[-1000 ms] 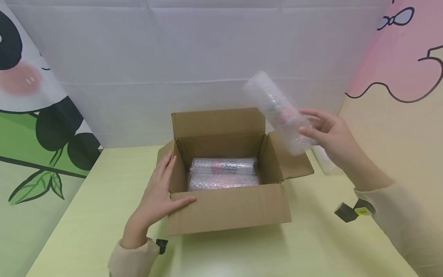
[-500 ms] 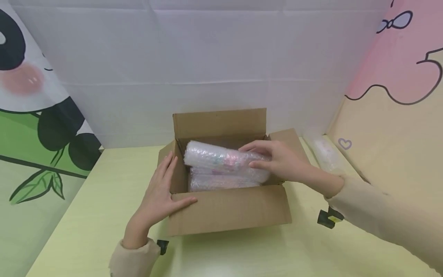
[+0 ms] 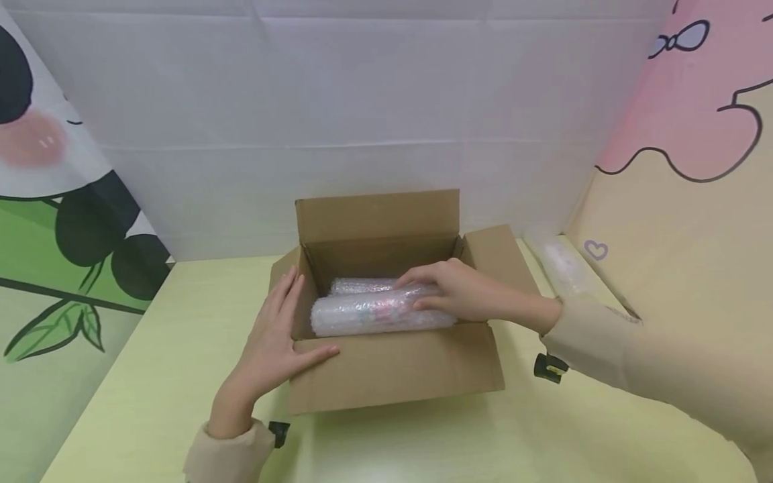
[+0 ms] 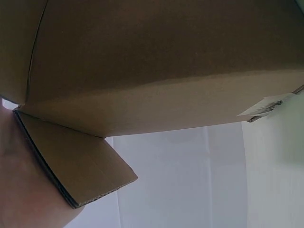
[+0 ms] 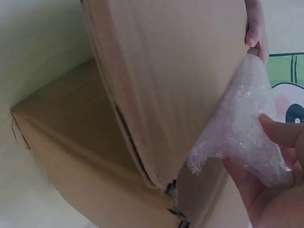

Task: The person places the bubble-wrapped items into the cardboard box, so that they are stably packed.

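Note:
In the head view my right hand (image 3: 455,292) holds a roll wrapped in bubble wrap (image 3: 362,315) by its right end, low over the front edge of the cardboard box (image 3: 395,365). Pink and green colour shows faintly through the wrap. The right wrist view has the thumb on one side of the bubble-wrapped roll (image 5: 242,109) and fingers on the other. At the box's left front corner rests my left hand (image 3: 272,335), fingers straight along the left side, thumb spread over the front flap. Behind the held roll, another wrapped roll (image 3: 359,286) lies inside the box.
One more bubble-wrapped roll (image 3: 564,265) lies on the table (image 3: 386,443) at the right, near the wall. The back flap (image 3: 377,216) stands up and the right flap (image 3: 498,258) folds outward. A white sheet (image 3: 362,80) hangs behind the box.
My right hand has brought the wrapped roll down from above the box's right side, levelled it, then moved it toward the front of the box. The left hand stays at the corner.

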`<state>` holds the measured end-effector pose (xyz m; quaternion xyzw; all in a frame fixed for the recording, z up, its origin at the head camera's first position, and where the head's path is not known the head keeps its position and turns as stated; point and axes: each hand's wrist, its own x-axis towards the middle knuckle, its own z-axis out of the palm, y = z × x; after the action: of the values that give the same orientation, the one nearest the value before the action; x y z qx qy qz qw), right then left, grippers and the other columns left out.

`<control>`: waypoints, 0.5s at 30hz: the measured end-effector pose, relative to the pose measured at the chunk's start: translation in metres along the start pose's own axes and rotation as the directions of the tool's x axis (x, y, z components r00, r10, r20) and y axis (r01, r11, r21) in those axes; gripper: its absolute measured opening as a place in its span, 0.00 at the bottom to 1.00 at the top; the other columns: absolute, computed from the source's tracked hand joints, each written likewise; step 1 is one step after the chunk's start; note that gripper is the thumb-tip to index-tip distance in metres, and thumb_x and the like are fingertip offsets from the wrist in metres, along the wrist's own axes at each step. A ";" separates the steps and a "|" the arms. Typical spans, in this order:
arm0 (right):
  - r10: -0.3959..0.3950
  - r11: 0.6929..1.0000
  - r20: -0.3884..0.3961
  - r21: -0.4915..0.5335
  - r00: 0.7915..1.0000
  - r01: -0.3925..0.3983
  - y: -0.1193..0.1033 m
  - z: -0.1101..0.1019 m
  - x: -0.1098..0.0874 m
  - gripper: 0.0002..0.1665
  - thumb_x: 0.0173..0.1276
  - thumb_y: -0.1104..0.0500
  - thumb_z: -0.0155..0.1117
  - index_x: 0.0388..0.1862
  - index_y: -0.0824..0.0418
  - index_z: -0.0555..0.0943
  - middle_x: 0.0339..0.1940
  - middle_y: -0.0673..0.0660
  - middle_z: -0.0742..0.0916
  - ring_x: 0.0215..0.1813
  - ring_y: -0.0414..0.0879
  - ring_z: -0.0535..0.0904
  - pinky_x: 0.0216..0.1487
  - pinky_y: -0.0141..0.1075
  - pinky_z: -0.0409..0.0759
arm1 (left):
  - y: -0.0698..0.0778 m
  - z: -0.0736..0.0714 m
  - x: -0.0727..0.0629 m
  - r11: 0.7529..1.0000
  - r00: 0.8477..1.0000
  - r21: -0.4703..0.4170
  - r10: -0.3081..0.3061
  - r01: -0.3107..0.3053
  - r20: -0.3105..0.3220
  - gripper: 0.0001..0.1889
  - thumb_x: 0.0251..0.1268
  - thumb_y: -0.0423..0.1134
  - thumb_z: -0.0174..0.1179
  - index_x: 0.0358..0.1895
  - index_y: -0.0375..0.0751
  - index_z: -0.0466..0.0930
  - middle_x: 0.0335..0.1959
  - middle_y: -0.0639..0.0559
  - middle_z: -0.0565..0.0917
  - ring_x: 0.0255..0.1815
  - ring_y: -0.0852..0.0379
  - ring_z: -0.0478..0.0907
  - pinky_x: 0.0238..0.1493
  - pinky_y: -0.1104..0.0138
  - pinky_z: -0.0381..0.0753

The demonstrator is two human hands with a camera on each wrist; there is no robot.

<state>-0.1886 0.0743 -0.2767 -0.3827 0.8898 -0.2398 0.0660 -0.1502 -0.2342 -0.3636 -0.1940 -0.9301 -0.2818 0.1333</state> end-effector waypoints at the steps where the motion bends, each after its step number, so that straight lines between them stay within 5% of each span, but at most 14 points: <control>1: 0.002 1.000 0.012 -0.009 1.000 -0.002 0.000 0.000 0.002 0.20 0.66 0.58 0.65 0.58 0.54 0.80 0.51 0.50 0.88 0.39 0.37 0.79 0.47 0.34 0.78 | 0.000 0.000 0.000 1.000 1.000 0.001 0.000 0.000 0.001 0.62 0.45 0.58 0.73 0.78 0.40 0.43 0.80 0.44 0.44 0.79 0.39 0.43 0.71 0.35 0.51; 9: 0.016 0.996 0.058 -0.088 0.998 -0.010 -0.006 -0.002 0.010 0.20 0.66 0.58 0.65 0.58 0.54 0.80 0.43 0.50 0.89 0.31 0.36 0.75 0.44 0.33 0.79 | -0.001 0.000 -0.001 1.000 1.000 -0.001 -0.003 0.003 -0.003 0.61 0.45 0.58 0.73 0.78 0.39 0.43 0.80 0.45 0.44 0.79 0.39 0.44 0.70 0.35 0.52; 15: 0.054 0.990 0.102 -0.138 0.993 -0.039 -0.008 0.000 0.015 0.18 0.66 0.59 0.66 0.55 0.52 0.81 0.39 0.47 0.89 0.35 0.36 0.80 0.43 0.33 0.81 | 0.001 0.001 0.000 1.000 1.000 -0.017 0.012 -0.012 -0.013 0.62 0.45 0.58 0.73 0.78 0.37 0.44 0.80 0.44 0.44 0.79 0.38 0.44 0.70 0.35 0.53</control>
<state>-0.1940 0.0585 -0.2723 -0.3776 0.9079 -0.1566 0.0924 -0.1496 -0.2331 -0.3639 -0.1990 -0.9256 -0.2904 0.1391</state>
